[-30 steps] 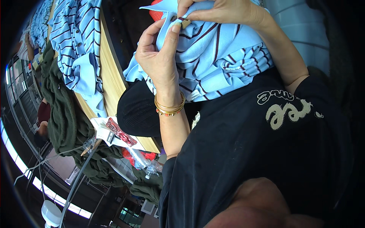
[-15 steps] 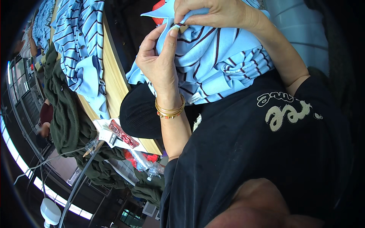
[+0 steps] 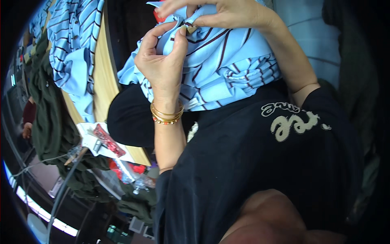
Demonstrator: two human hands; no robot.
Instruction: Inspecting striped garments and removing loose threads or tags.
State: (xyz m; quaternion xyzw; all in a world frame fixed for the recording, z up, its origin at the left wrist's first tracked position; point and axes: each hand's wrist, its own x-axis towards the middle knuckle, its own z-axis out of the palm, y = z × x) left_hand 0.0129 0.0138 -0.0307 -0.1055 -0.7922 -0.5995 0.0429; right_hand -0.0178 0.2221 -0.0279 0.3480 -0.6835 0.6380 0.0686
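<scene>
A person in a black top (image 3: 252, 162) with pale lettering on the chest fills the lower right of the view, with a bunched light blue striped garment (image 3: 227, 69) lying in the lap, just above the top's lettering. To the left runs the pale wooden edge of the counter (image 3: 103, 81), and on it lies a second light blue striped garment (image 3: 73, 49), spread flat and well apart from the one in the lap. Beyond the counter, dark green cloth (image 3: 48, 122) hangs in a heap along the far left rim. The right hand (image 3: 227, 16) comes in from the upper right and rests on the top fold of the lap garment, its grip closed on the cloth with thumb and fingers. The left hand (image 3: 162, 65) rises from below, its grip pinched shut on the same fold, fingertips nearly touching those of the right hand. Gold bangles (image 3: 166, 115) circle the left wrist. At the near end of the counter lies a small red packet (image 3: 109, 140) on white paper.
</scene>
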